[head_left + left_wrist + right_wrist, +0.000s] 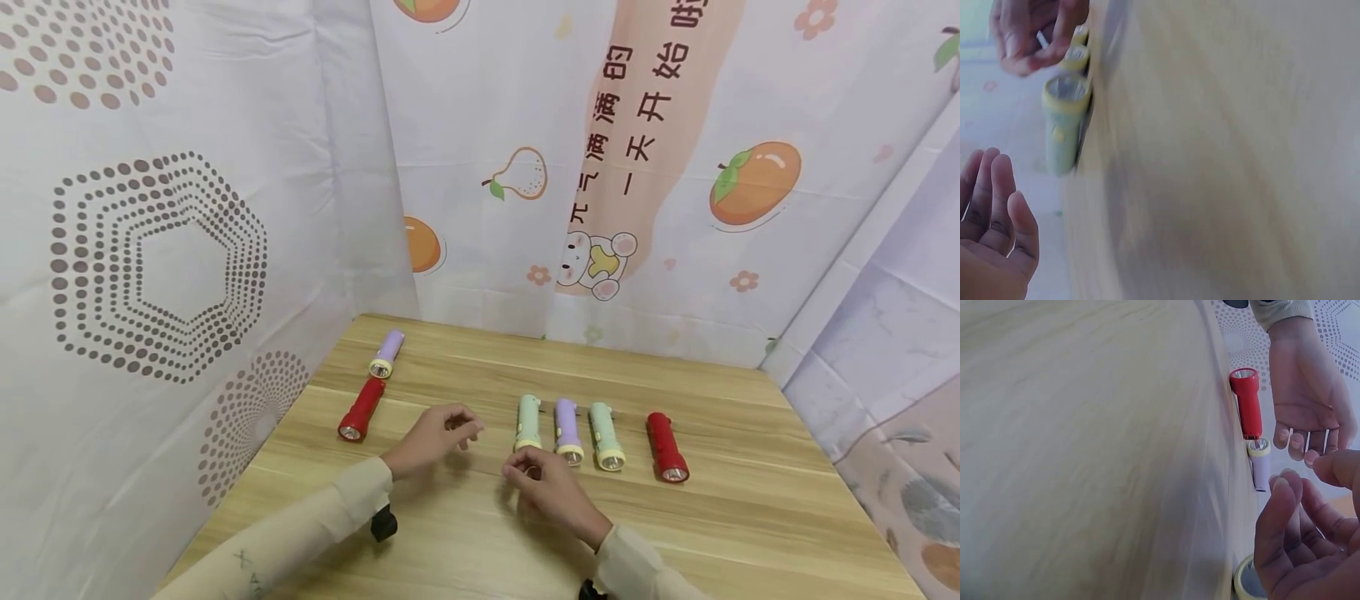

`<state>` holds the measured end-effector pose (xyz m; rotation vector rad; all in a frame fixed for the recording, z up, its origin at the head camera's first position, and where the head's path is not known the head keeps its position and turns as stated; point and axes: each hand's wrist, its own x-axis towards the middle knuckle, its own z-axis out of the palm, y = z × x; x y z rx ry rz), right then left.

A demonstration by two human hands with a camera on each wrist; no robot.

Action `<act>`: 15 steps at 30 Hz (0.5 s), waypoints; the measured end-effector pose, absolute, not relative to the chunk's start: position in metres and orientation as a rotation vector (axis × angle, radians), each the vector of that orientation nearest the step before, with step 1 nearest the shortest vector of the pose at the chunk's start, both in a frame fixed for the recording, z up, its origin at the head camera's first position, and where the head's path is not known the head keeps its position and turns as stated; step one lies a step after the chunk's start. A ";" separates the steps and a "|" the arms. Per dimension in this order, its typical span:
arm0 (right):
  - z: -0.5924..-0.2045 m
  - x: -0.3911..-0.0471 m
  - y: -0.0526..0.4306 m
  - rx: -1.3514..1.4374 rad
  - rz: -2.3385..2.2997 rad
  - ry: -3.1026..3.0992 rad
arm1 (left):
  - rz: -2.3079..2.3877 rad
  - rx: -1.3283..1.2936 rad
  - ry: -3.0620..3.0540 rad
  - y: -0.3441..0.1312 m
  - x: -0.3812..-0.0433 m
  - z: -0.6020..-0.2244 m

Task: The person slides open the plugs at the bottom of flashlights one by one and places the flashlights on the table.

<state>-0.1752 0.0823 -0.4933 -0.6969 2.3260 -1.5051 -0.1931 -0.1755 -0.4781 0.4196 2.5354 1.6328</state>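
My left hand (431,437) hovers over the middle of the table, fingers loosely bent and holding nothing. To its right, my right hand (553,493) is also bare, fingers relaxed, just in front of a row of flashlights. That row has a pale green flashlight (528,421), a purple one (567,429) and a second green one (604,433). The right fingertips overlap the first green flashlight's lens end in the head view. Left of my left hand lie a red flashlight (362,408) and a purple flashlight (387,352), nearly end to end.
Another red flashlight (667,448) lies at the right end of the row. All rest on a wooden table (720,542). Printed white curtains (480,233) hang behind the table and along its sides. Dark wrist cameras (384,523) sit at both cuffs.
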 end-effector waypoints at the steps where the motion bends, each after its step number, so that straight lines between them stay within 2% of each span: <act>1: -0.494 -0.176 0.080 -0.700 -1.500 2.329 | 1.640 0.403 2.547 -0.180 -0.194 -0.477; 15: -0.492 -0.176 0.039 -0.684 -1.559 2.252 | 1.768 0.192 2.636 -0.243 -0.212 -0.457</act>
